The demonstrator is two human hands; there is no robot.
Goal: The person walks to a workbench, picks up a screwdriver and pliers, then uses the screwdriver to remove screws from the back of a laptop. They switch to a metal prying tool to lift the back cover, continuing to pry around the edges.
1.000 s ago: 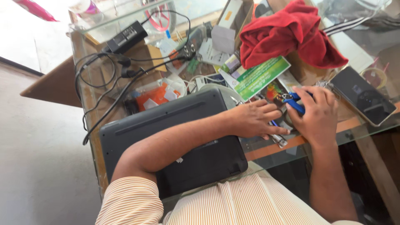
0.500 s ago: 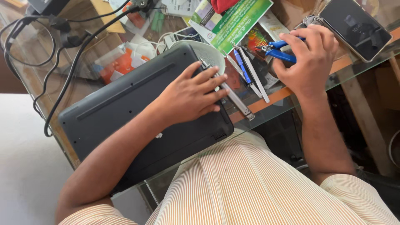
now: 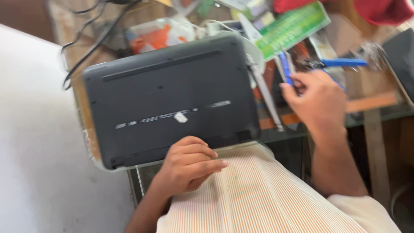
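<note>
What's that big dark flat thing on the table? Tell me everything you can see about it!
It's a dark grey laptop, shut and lying upside down, so its matte plastic underside faces up. A long vent slot runs near the far edge, and a few pale, blurred marks sit in the middle. It lies flat, slightly turned, on a glass-topped table. The left hand rests at its near edge; actual contact is unclear.

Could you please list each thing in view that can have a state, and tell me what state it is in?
laptop: closed, lying underside up on the table.
left hand: fingers curled, empty, resting at the laptop's near edge.
right hand: raised over the table, gripping a blue-handled tool, blurred.
blue-handled pliers: lying flat on the table, not held.
green card: lying flat among the clutter.
</note>
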